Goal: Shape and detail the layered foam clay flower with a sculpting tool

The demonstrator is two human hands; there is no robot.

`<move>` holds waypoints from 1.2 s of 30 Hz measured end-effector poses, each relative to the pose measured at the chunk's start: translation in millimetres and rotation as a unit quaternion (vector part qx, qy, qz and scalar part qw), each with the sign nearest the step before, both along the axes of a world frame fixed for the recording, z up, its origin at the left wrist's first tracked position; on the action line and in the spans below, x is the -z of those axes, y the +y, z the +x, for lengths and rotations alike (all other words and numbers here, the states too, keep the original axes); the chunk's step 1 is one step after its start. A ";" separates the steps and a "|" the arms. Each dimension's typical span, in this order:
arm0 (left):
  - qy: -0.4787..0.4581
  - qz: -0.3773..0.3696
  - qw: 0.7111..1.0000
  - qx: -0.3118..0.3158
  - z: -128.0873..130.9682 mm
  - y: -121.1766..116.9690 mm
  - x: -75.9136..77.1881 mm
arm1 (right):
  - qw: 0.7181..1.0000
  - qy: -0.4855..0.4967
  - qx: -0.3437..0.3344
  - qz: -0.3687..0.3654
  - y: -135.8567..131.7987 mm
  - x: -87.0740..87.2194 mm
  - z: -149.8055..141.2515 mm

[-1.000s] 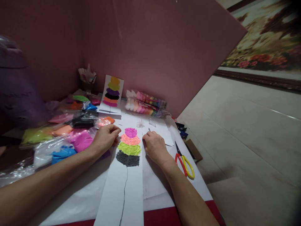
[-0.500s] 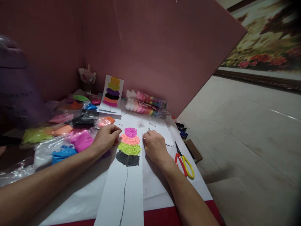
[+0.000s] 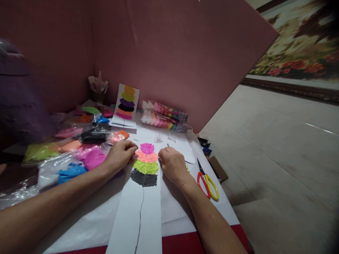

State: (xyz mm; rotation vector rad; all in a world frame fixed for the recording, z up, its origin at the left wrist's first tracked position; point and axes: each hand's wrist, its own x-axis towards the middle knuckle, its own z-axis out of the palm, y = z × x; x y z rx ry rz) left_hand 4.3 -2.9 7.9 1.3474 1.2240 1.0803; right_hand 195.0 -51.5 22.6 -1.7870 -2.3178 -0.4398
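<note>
A long white paper strip (image 3: 143, 215) lies in front of me with a stack of clay patches (image 3: 145, 164) on it: magenta on top, then orange, lime and black, above a thin drawn line. My left hand (image 3: 120, 155) rests curled on the strip's left edge beside the orange patch, fingertips pressed to the paper. My right hand (image 3: 172, 164) is closed around a thin metal tool (image 3: 167, 145) whose end sticks up behind the knuckles. Its fingers sit at the strip's right edge next to the orange patch.
Red-and-yellow scissors (image 3: 208, 181) lie right of my hand. Bags of coloured clay (image 3: 79, 148) crowd the left. A similar card with stacked clay patches (image 3: 125, 104) leans against the pink board, beside a clay pack (image 3: 164, 118). The table ends at the right above a tiled floor.
My right hand has slid slightly left, closer to the clay patches. The left hand has stayed in place.
</note>
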 end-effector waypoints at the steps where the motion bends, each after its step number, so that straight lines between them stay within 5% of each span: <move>1: 0.000 0.000 1.000 0.001 0.0 -0.3 -0.4 | 1.000 0.002 -0.001 0.000 -0.1 0.0 0.0; 19: -0.006 0.003 1.000 0.003 -0.9 -3.0 -2.1 | 0.999 0.043 -0.015 0.007 -0.7 -1.5 -1.8; 36: -0.006 0.015 1.000 0.009 -1.3 0.7 3.3 | 0.977 0.203 -0.060 0.038 3.1 -2.8 -0.7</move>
